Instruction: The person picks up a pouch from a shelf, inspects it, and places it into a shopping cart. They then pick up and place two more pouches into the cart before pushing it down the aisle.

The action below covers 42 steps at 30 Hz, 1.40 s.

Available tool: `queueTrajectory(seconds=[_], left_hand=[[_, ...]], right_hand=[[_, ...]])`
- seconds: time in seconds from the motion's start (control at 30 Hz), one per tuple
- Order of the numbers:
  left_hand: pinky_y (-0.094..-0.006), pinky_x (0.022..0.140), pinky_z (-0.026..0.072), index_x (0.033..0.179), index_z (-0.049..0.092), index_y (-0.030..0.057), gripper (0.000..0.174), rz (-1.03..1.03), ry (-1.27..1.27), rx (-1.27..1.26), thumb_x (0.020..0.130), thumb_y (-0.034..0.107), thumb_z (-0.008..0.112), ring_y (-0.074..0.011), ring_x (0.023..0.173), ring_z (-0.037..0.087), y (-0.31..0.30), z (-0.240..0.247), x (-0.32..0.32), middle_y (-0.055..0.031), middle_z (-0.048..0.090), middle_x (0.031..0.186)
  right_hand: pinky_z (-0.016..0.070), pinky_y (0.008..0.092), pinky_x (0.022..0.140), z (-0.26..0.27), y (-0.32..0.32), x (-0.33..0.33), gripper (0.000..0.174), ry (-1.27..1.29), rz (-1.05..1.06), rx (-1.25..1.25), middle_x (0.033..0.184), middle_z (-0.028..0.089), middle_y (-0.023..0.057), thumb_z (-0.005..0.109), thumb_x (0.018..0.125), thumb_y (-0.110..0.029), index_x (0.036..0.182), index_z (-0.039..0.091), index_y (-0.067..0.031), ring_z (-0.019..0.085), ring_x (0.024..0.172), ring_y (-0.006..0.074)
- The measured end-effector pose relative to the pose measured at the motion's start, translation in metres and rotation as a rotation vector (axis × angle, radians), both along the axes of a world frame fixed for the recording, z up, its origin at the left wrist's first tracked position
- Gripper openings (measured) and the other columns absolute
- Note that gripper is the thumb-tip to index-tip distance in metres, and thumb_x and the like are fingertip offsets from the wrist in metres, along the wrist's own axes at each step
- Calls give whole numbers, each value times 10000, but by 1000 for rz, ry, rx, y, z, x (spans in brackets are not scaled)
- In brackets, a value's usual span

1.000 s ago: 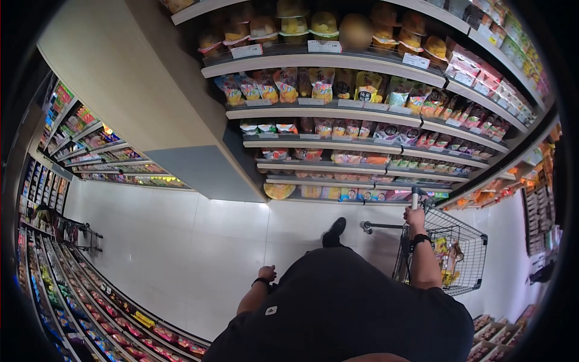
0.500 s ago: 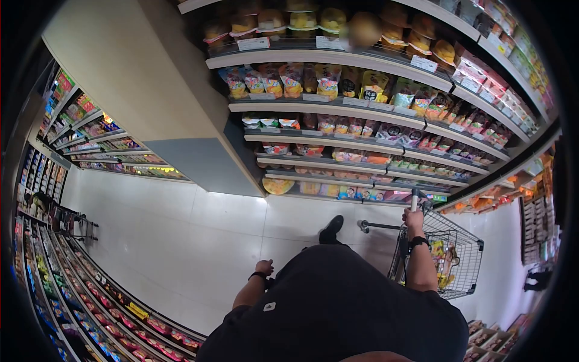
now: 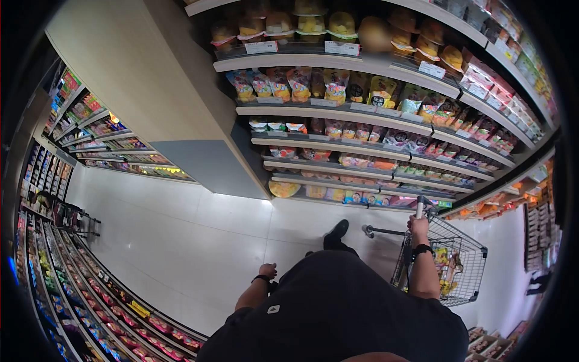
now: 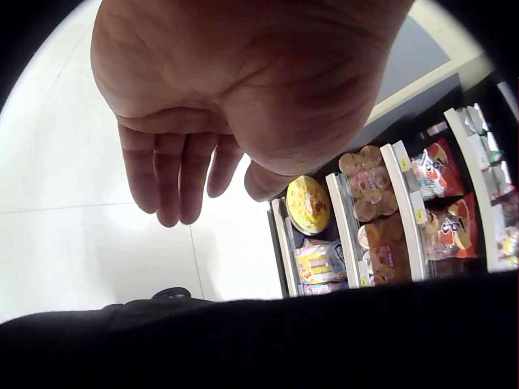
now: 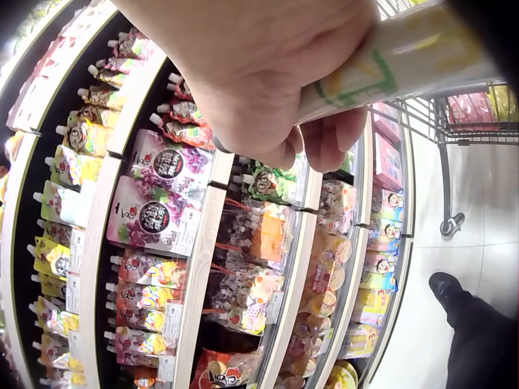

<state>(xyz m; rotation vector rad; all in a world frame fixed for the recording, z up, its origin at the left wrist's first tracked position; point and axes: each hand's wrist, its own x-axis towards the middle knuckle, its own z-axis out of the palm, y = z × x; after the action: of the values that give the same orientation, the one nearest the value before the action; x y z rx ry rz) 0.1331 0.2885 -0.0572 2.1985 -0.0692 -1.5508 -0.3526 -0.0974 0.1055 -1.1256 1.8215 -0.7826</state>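
My right hand (image 3: pixel 417 225) grips the pale handle (image 5: pixel 397 61) of a wire shopping cart (image 3: pixel 473 241); in the right wrist view the fingers curl round the bar, which carries green and yellow print. Yellow packages (image 3: pixel 446 268) lie in the cart's basket. At my left side, my left hand (image 3: pixel 266 271) hangs free over the floor. In the left wrist view that same hand (image 4: pixel 219 97) shows its palm and loosely bent fingers (image 4: pixel 166 174), with nothing held.
Shelves (image 3: pixel 338 107) of pouches, jelly cups and snack bags stand ahead, beside a broad beige pillar (image 3: pixel 129 78). More packed shelves (image 3: pixel 90 289) curve along the left. Another cart (image 3: pixel 75 220) stands far left. White tiled floor (image 3: pixel 181 235) lies between; my black shoe (image 3: pixel 336 232) is on it.
The head view has shifted slightly, so shelves and cart sit a little differently in it. My right hand keeps its grip on the cart handle, and my left hand still hangs free.
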Motion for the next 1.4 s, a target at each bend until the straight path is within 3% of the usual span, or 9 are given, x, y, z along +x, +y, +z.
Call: queueTrajectory(seconds=[0.03, 0.3, 0.4, 0.47, 0.5, 1.1, 1.4], left_hand=[[-379, 658, 549, 1151, 586, -38, 439, -38, 27, 21, 922, 336, 568, -238, 768, 654, -1, 0, 2, -174, 679, 1049], [-375, 628, 549, 1140, 582, -52, 443, -19, 46, -4, 920, 332, 562, -242, 727, 656, 0, -4, -2, -187, 679, 1059], [-373, 616, 541, 1110, 594, -60, 443, -27, 26, -11, 918, 337, 560, -234, 711, 650, -2, -2, -3, -185, 685, 1042], [-368, 540, 519, 900, 646, -21, 333, 5, 2, -32, 886, 304, 574, -227, 624, 652, -2, -2, -3, -132, 682, 789], [-365, 544, 519, 890, 651, -14, 335, 1, 2, -33, 892, 309, 562, -221, 618, 650, -2, -1, -4, -122, 684, 780], [-361, 568, 535, 908, 671, -13, 362, -59, -28, -19, 906, 329, 553, -217, 623, 662, -4, -7, -4, -120, 696, 783], [-368, 567, 529, 843, 666, -10, 353, -51, -32, -52, 902, 312, 534, -221, 607, 653, 3, -1, 1, -111, 693, 766]], right_hand=[[457, 293, 449, 1, 0, 0, 133, -11, 4, -1, 618, 605, 59, 638, 856, -117, 876, 596, 7, 595, 503, 149], [445, 294, 437, 4, 1, 2, 146, 53, 4, 18, 622, 615, 55, 640, 850, -135, 872, 604, 5, 598, 504, 144], [446, 296, 433, 0, -1, -1, 147, 63, 11, 10, 628, 619, 56, 642, 854, -139, 871, 603, 2, 601, 505, 146], [451, 298, 437, -5, -2, -4, 146, 80, 32, -2, 628, 618, 58, 641, 857, -135, 870, 603, 5, 603, 504, 150], [451, 298, 437, -4, -2, -2, 146, 76, 29, -6, 628, 618, 58, 641, 857, -135, 870, 603, 5, 603, 504, 150], [423, 282, 403, -1, 0, -2, 120, 67, 35, -15, 619, 590, 59, 617, 845, -112, 874, 565, -9, 576, 482, 149], [463, 299, 436, -14, -5, -8, 133, 56, 20, -19, 627, 628, 74, 640, 839, -109, 887, 598, 7, 616, 504, 161]])
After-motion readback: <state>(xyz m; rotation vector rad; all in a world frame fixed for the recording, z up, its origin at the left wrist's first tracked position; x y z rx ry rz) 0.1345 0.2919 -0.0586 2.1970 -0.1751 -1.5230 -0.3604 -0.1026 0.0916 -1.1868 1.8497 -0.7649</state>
